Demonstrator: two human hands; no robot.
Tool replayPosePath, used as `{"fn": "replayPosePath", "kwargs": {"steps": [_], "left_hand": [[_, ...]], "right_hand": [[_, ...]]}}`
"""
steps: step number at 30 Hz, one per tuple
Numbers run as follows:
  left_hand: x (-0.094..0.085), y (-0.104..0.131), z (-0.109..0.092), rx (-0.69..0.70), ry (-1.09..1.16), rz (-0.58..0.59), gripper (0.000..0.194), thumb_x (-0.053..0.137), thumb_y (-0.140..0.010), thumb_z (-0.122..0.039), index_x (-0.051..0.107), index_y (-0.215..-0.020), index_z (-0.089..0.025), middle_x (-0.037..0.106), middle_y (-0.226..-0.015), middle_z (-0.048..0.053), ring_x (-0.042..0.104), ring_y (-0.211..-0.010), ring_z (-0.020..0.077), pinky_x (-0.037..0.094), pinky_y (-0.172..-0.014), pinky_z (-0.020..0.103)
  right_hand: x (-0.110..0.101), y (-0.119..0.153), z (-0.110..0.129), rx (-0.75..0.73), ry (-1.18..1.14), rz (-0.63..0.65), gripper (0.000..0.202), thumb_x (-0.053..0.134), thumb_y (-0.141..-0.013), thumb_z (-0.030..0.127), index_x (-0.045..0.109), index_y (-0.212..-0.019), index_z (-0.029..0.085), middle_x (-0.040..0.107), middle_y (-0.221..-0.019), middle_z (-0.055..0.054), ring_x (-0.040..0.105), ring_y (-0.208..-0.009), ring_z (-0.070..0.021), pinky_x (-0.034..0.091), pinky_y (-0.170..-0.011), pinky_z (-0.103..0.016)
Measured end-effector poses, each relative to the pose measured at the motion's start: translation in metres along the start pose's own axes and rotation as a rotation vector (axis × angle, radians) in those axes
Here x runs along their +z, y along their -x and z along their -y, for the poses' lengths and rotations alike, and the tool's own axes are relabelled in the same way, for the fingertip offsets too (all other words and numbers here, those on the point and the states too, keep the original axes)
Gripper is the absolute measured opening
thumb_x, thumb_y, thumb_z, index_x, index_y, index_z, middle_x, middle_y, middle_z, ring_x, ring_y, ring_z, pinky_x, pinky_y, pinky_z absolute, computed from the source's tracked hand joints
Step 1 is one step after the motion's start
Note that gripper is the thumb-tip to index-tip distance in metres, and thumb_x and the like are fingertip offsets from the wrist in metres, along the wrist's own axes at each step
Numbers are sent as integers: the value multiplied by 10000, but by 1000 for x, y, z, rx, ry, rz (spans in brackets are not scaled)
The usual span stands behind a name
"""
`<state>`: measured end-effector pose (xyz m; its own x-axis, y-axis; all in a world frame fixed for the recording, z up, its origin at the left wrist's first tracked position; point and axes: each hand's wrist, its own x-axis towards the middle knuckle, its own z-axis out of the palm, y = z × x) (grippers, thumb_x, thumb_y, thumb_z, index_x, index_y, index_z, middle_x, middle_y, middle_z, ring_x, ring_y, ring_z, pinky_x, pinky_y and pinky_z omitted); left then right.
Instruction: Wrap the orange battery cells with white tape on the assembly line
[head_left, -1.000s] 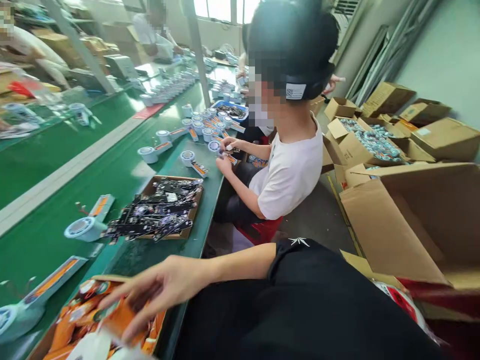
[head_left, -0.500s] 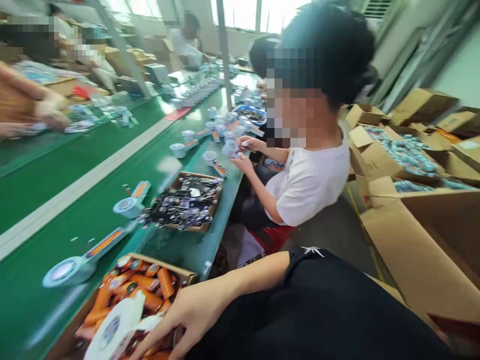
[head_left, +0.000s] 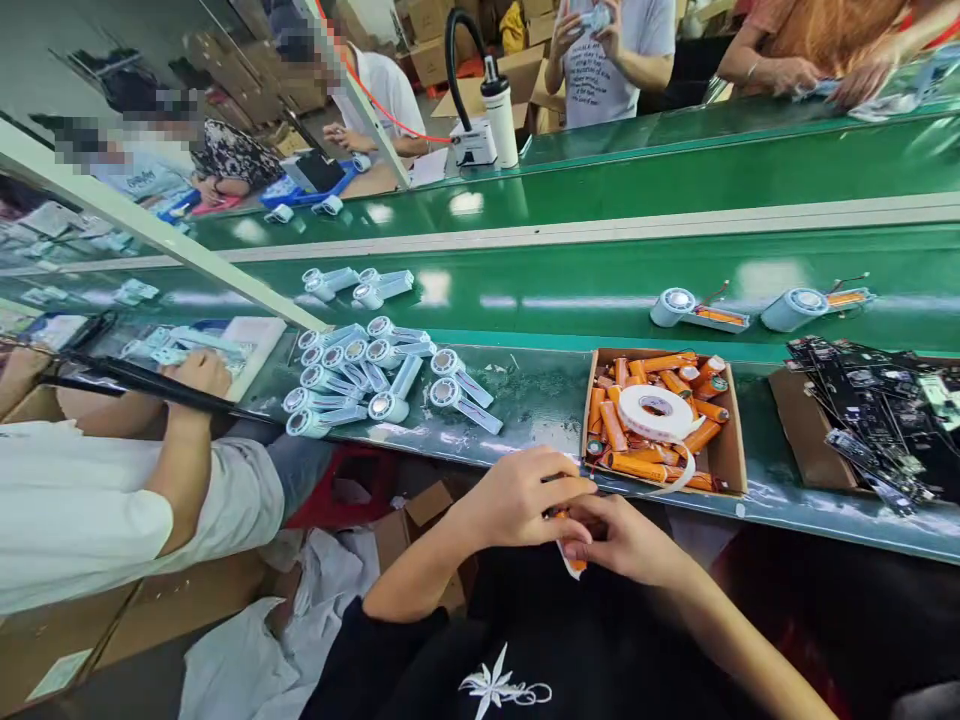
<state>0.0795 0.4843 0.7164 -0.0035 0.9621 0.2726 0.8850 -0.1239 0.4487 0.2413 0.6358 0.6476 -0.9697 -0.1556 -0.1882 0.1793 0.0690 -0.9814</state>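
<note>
My left hand (head_left: 525, 497) and my right hand (head_left: 628, 540) meet close in front of my chest. Between their fingertips is an orange cylindrical battery (head_left: 575, 564) with a bit of white tape at its lower end; both hands pinch it, and fingers cover most of it. Just beyond my hands, a cardboard box (head_left: 738, 440) holds many orange batteries. On top of these lies a roll of white tape (head_left: 646, 408), its loose end hanging over the box's front rim.
Left of the box lies a group of pale blue handheld fan bodies (head_left: 352, 370). Black circuit boards (head_left: 870, 400) fill a box at right. Two fan bodies with batteries (head_left: 720, 312) rest on the green belt (head_left: 570, 270). A co-worker's arm (head_left: 187, 450) is at left.
The view has swung left from the neighbour at right to the bench ahead. My right hand has left the tape roll in the battery box and now grips a battery together with my left.
</note>
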Motion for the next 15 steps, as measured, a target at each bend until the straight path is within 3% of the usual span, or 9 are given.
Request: {"fn": "replayPosePath", "kwargs": {"steps": [2,5,8,11,15], "left_hand": [[5,18,0,-76,35,-45,371,614,-1012,-484,749,-1151,-167,719,-1001,98,661,-904,183,554,-818,309],[15,34,3,-134,65,-84,224,553,-1049,-232,774,-1048,-191,718,-947,71,652,-860,152,543,-769,275],[23,35,6,-121,110,-98,204,565,-1029,-166,768,-1035,-184,731,-942,69,661,-860,150,547,-766,275],[28,28,9,-34,159,-23,196,572,-1022,-148,756,-1086,-174,757,-945,68,688,-882,151,563,-805,281],[24,25,7,50,308,32,172,592,-1024,-186,761,-1053,-177,777,-943,74,715,-894,156,586,-840,282]], "right_hand": [[4,-1,-1,28,-194,-40,439,751,-896,443,667,-1248,194,722,-878,-26,685,-755,-172,575,-732,-305],[-2,-1,4,42,-207,-32,548,788,-863,406,619,-1345,207,717,-857,-6,683,-767,-168,574,-756,-304],[-8,-2,9,34,-43,42,357,776,-869,371,692,-1168,196,702,-792,8,650,-705,-147,529,-695,-264],[-8,-4,5,28,147,144,185,796,-842,310,710,-939,178,670,-725,21,586,-624,-118,459,-622,-234],[-10,-4,-5,17,128,154,180,808,-836,309,725,-895,160,674,-741,15,596,-632,-110,463,-626,-214]]}}
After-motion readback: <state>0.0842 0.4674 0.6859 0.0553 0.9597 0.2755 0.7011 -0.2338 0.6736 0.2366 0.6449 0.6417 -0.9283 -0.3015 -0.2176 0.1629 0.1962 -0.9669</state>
